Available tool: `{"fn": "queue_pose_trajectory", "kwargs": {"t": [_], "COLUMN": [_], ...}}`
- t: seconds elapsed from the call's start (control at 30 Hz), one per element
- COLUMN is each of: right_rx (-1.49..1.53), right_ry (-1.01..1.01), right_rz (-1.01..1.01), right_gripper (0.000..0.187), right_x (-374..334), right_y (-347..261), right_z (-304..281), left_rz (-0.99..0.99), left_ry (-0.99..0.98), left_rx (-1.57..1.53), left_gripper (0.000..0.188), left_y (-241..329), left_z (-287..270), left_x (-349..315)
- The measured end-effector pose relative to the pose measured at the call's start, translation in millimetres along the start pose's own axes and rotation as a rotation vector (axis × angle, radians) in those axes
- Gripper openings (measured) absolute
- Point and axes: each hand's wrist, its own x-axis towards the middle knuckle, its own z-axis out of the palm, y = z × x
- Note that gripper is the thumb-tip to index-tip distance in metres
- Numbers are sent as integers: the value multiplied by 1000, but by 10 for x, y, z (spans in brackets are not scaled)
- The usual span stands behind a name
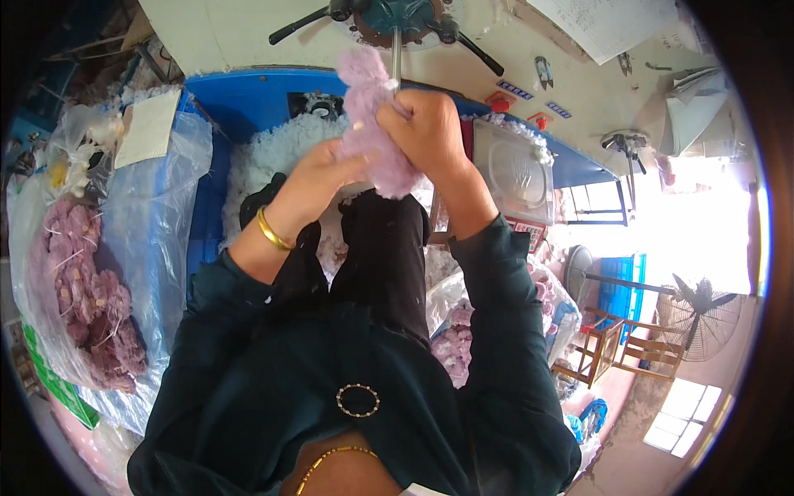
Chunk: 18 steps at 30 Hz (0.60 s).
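A fuzzy pink-purple plush toy point(364, 95) is between my hands, in front of the machine. My right hand point(424, 131) is closed around its right side, just where a thin metal tube point(396, 62) comes down to the plush. How far the tube goes into it is hidden by my fingers. My left hand point(331, 175) grips the lower left part of the toy, thumb lying across the fur. A bit of white fluff point(390, 84) clings next to the tube.
A blue bin point(240, 83) holds white stuffing point(285, 145) below my hands. The machine head point(397, 18) has black-handled levers. Plastic bags at left hold more pink plush pieces point(87, 289). Red switches point(499, 102) sit on the table edge; a standing fan point(699, 318) and wooden stools point(604, 343) are at right.
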Motion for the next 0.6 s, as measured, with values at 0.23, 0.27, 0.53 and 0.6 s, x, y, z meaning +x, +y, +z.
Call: {"fn": "queue_pose_trajectory", "kwargs": {"t": [0.23,0.27,0.53,0.6], "right_rx": [-155,-167,-99,-91], "right_ry": [164,154,199,106], "right_rz": [116,128,65,73], "right_gripper": [29,29,33,34], "right_x": [784,703,243,143], "right_y": [168,178,-26,-41], "right_z": [206,240,220,149], "left_rz": [22,44,526,628], "left_ry": [134,200,269,230], "left_rx": [-275,-272,871,1074], "left_gripper": [22,23,22,22], "left_y": [116,36,-537,-484], "left_z": [-41,20,44,-14], "left_x": [635,572,151,136]}}
